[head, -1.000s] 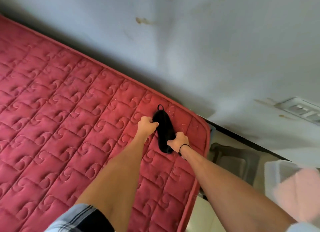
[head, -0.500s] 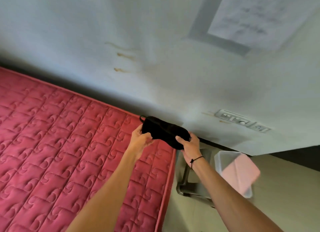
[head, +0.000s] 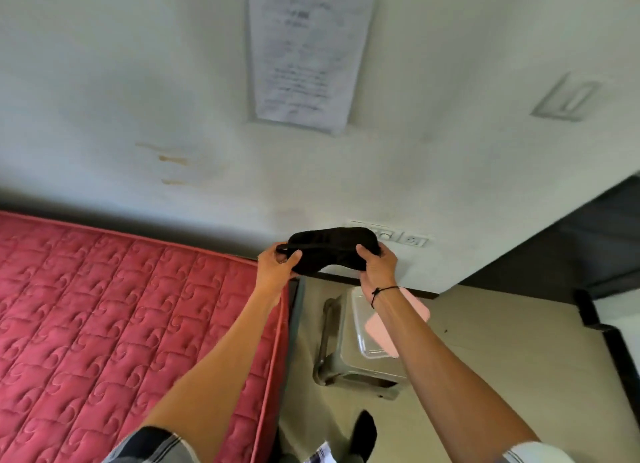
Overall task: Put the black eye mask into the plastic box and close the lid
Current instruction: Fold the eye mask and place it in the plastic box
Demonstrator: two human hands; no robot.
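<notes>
Both hands are raised in front of the wall, apart from each other, each pinching one end of the black eye mask (head: 330, 251). The mask is soft, matte fabric, a rounded oblong stretched level between them, with a thin strap loop poking out past the left hand (head: 277, 265). The left hand closes thumb and fingers over the mask's left end; the right hand (head: 377, 267) clamps the right end from below, and a thin black cord circles its wrist.

Below the right hand and partly hidden by that forearm sits the plastic box (head: 363, 324), clear and rectangular with rounded corners. A flat, pale pink piece (head: 382, 336) lies on or in it; whether this is the lid cannot be told. The box rests on a small grey stool (head: 346, 369) with a smooth, rounded frame, standing on a pale floor (head: 502, 351).

Below and left of the left hand spreads a red mattress (head: 121, 324), quilted in squares with curled stitching. Behind the hands the white wall (head: 138, 99) is smooth with a few brownish smears, and a printed paper sheet (head: 304, 47) hangs above them. A white socket strip (head: 408, 239) shows just behind the right hand.
</notes>
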